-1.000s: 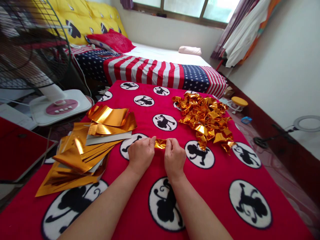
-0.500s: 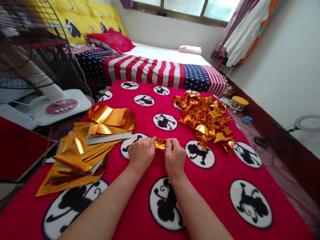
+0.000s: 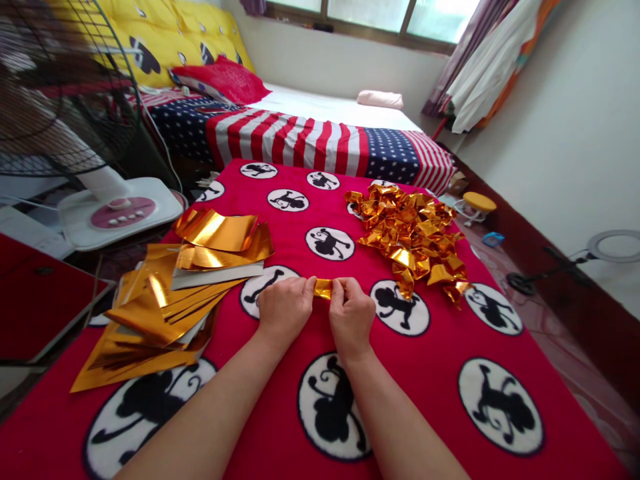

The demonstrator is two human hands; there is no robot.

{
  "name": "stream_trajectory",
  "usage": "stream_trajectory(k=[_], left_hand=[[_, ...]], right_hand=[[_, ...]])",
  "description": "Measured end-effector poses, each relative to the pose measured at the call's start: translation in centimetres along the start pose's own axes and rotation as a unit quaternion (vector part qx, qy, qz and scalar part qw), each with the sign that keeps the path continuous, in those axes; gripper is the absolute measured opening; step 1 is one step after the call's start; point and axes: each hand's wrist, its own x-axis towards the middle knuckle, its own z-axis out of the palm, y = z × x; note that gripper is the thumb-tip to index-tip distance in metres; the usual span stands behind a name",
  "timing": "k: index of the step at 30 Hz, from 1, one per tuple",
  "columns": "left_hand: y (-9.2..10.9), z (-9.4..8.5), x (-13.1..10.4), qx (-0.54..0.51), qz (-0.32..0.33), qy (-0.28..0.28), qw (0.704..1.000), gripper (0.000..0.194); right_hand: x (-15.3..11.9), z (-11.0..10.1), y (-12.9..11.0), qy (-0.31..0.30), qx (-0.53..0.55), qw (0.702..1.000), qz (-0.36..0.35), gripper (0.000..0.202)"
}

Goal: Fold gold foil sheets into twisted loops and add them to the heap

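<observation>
Between my two closed hands a small folded piece of gold foil paper [image 3: 323, 289] is pinched at both ends. My left hand [image 3: 285, 305] grips its left end, and my right hand [image 3: 353, 316] grips its right end; the fingers cover those ends. To the left lies a loose stack of flat gold foil sheets [image 3: 170, 303], some showing pale undersides. A heap of folded gold foil pieces [image 3: 410, 233] sits to the right, beyond my right hand. Everything rests on a red cloth [image 3: 260, 427] with black monkey figures in white ovals.
A fan [image 3: 120, 207] stands at the left, beside the table. Behind is a bed [image 3: 300, 143] with a flag-patterned cover and a red pillow [image 3: 225, 80]. On the floor at right are a yellow-topped stool [image 3: 480, 202] and a ring-shaped stand [image 3: 617, 245].
Both hands have shifted very slightly to the right with the foil piece between them. The stack and the heap look the same.
</observation>
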Motion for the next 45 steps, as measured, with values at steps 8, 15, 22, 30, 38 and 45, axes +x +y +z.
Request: stream_trajectory(k=[8,15,22,30,38,45], left_hand=[[0.05,-0.07,0.11,-0.006,0.0,-0.005,1.0,0.049],[0.03,-0.22,0.15,-0.012,-0.025,0.011,1.0,0.048],[-0.05,-0.29,0.19,-0.007,-0.039,0.019,0.999,0.048],[0.42,-0.37,0.1,-0.008,-0.036,-0.003,0.999,0.049],[0.41,-0.4,0.05,-0.018,-0.039,-0.019,0.999,0.05],[0.38,-0.37,0.15,-0.031,-0.047,-0.03,0.998,0.05]], right_hand=[[-0.09,0.01,0.09,0.0,0.013,1.0,0.001,0.026],[0.05,-0.13,-0.35,-0.026,0.104,0.993,0.05,0.023],[0.25,0.1,-0.35,-0.025,0.081,0.995,0.057,0.028],[0.01,0.04,-0.32,0.014,0.029,0.999,0.031,0.029],[-0.09,0.11,-0.23,0.01,0.02,1.0,0.016,0.028],[-0.19,0.08,-0.33,0.008,0.026,1.0,0.011,0.028]])
